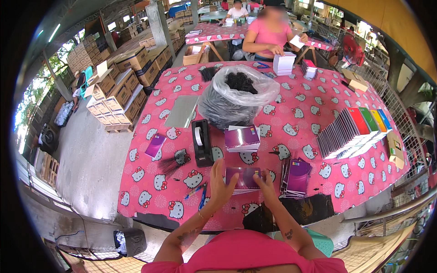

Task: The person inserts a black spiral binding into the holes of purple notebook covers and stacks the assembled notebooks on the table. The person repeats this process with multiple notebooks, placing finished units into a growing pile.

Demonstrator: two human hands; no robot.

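A small stack of sheets with a purple cover (246, 177) lies in front of me on the table. My left hand (222, 184) is at its left end, fingers stretched along the side and thumb at the cover's edge. My right hand (266, 185) grips the right end, thumb on top and fingers bent at the side. Just beyond is a taller stack of white pages under a purple cover (241, 137). To the right lie several spiral-bound purple notebooks (298, 176). A black tape dispenser (203, 144) stands near my left hand.
Black binding wires (173, 161), a purple cover (155, 145) and blue-handled pliers (202, 196) lie left. A large clear bag of black wires (227, 102) stands behind. Colourful spiral notebooks (348, 132) are stacked at right. A co-worker (268, 36) handles pages across the table.
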